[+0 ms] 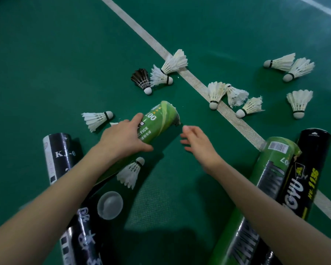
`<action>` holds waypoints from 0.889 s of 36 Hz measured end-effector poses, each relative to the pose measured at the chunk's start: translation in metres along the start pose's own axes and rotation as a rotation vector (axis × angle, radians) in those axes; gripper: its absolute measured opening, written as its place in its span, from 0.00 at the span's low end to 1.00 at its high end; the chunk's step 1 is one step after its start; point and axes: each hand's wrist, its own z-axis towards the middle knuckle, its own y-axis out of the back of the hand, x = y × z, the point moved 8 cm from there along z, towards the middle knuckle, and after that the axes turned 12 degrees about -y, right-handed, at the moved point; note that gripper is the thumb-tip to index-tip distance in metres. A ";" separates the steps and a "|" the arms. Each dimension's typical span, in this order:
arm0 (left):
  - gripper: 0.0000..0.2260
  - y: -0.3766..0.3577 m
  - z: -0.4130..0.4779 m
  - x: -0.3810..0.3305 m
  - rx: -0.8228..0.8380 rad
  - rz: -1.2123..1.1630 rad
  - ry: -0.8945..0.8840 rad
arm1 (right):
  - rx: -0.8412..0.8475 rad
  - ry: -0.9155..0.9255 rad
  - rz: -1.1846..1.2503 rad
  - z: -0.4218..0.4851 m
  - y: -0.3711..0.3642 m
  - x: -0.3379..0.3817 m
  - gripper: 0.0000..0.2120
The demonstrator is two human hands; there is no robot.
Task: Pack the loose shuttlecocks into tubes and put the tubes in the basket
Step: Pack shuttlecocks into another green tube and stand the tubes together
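My left hand [123, 137] grips a green tube [159, 121] lying on the green court floor, its far end pointing away from me. My right hand [198, 143] hovers just right of the tube with fingers relaxed, holding nothing. Several white shuttlecocks lie loose: one left of the tube [97, 119], one under my left wrist [131, 173], a cluster with a black-feathered one [141, 79] farther out, and more along the white line [216, 94] and at the far right [299, 102].
Black tubes lie at the left [58, 155] and lower left [84, 238]. A green and black tube [266, 188] and another black tube [306, 173] lie at the right. A clear plastic cap [110, 205] rests near my left forearm. A white court line [195, 81] runs diagonally.
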 end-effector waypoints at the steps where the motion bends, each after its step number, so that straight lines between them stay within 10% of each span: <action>1: 0.45 0.000 -0.001 0.006 -0.001 0.001 0.020 | 0.014 0.016 -0.066 0.000 -0.010 -0.005 0.15; 13: 0.42 -0.004 -0.002 0.035 -0.023 -0.031 0.119 | 0.239 0.857 -1.162 -0.042 -0.142 -0.014 0.27; 22: 0.44 -0.007 0.000 0.031 -0.002 -0.003 0.116 | 0.170 0.879 -1.121 -0.042 -0.127 -0.012 0.12; 32: 0.45 -0.013 0.000 -0.003 0.022 -0.015 0.011 | -0.237 0.488 -1.066 -0.012 0.018 -0.003 0.30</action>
